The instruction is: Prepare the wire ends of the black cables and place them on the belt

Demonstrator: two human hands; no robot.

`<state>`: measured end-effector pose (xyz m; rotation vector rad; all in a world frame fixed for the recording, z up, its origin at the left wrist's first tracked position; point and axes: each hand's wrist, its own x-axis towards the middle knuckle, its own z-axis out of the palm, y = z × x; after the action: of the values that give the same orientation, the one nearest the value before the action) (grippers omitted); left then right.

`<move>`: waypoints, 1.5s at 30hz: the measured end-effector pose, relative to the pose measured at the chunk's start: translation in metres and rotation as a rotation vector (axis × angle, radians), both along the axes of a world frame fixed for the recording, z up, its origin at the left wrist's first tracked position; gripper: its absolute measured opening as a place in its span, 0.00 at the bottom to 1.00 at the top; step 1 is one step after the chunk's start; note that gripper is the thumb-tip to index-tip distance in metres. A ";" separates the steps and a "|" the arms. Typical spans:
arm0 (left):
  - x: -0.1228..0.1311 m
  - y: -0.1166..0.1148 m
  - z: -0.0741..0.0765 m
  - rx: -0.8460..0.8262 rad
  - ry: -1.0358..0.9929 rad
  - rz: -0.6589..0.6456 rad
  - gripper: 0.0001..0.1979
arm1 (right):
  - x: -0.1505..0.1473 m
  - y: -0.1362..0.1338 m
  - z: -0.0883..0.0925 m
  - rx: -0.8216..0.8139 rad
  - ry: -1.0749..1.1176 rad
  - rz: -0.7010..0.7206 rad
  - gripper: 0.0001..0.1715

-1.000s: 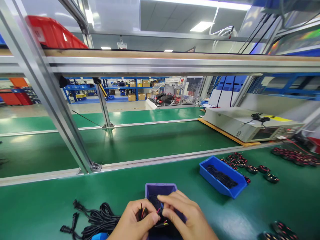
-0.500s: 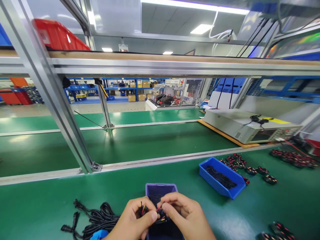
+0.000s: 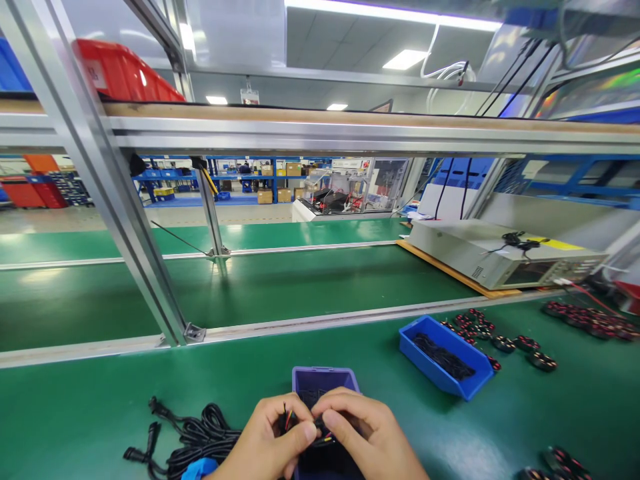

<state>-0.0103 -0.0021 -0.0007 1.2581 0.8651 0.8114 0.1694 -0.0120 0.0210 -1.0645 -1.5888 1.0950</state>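
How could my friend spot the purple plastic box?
Find the glossy green tabletop. On it, beneath the bare left hand and bare right hand, sits a purple, rectangular plastic bin. Purple sets it apart from the blue plastic bin to its right.

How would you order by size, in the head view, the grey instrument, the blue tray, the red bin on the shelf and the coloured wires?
Grey instrument
Blue tray and red bin: too alike to rank
Coloured wires

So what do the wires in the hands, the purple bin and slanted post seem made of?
Wires: probably metal inside plastic, from their thin coloured coverings; finish too small to tell. Bin: likely moulded plastic, smooth and evenly coloured. Post: metal, perhaps aluminium, silvery, with reflections and long grooves.
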 end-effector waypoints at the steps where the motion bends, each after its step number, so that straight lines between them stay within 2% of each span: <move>1: 0.000 0.000 0.001 -0.005 0.013 -0.004 0.26 | 0.000 0.000 0.004 0.035 -0.042 0.024 0.19; 4: 0.001 0.000 0.001 -0.024 0.015 -0.013 0.25 | 0.003 -0.001 0.012 0.091 -0.114 0.050 0.15; 7: -0.001 0.000 -0.005 -0.031 -0.036 -0.041 0.26 | 0.004 -0.002 0.010 0.110 -0.200 0.018 0.10; 11: -0.004 -0.002 -0.015 0.059 -0.055 -0.098 0.24 | 0.000 -0.001 -0.002 0.170 -0.307 -0.004 0.12; 14: -0.005 -0.004 -0.018 0.114 -0.059 -0.120 0.22 | -0.001 0.001 -0.010 0.308 -0.334 0.015 0.12; 16: -0.005 -0.004 -0.016 0.097 -0.072 -0.127 0.21 | 0.003 0.003 -0.012 0.356 -0.328 0.022 0.12; 18: -0.005 -0.002 -0.015 0.037 -0.102 -0.114 0.19 | 0.010 0.005 -0.012 0.352 -0.350 -0.047 0.13; 21: -0.004 0.002 -0.013 -0.071 -0.218 -0.066 0.20 | 0.017 0.008 -0.017 0.359 -0.614 -0.167 0.13; 23: -0.003 0.004 -0.011 -0.117 -0.304 -0.016 0.20 | 0.011 0.009 -0.026 0.394 -0.870 -0.135 0.08; 25: -0.002 0.005 -0.009 -0.132 -0.323 0.022 0.19 | -0.001 0.010 -0.038 0.436 -1.002 -0.068 0.11; 28: -0.001 0.004 -0.003 -0.107 -0.248 0.010 0.18 | -0.016 0.012 -0.053 0.462 -1.004 -0.022 0.12; 30: -0.001 0.004 0.000 -0.087 -0.196 0.001 0.21 | -0.020 0.012 -0.054 0.460 -0.985 -0.013 0.12; 34: 0.002 0.004 0.006 -0.094 -0.075 0.022 0.28 | -0.014 0.009 -0.046 0.460 -0.964 -0.037 0.11; 41: 0.001 0.004 0.010 -0.017 -0.030 0.072 0.27 | -0.005 0.009 -0.050 0.528 -0.936 -0.162 0.15; 45: -0.001 0.008 0.006 0.006 -0.059 0.070 0.26 | 0.001 0.004 -0.032 0.615 -0.791 -0.117 0.14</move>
<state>-0.0108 0.0056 0.0057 1.2088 0.8635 0.9027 0.1702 -0.0080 -0.0113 -1.1874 -2.2274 0.0262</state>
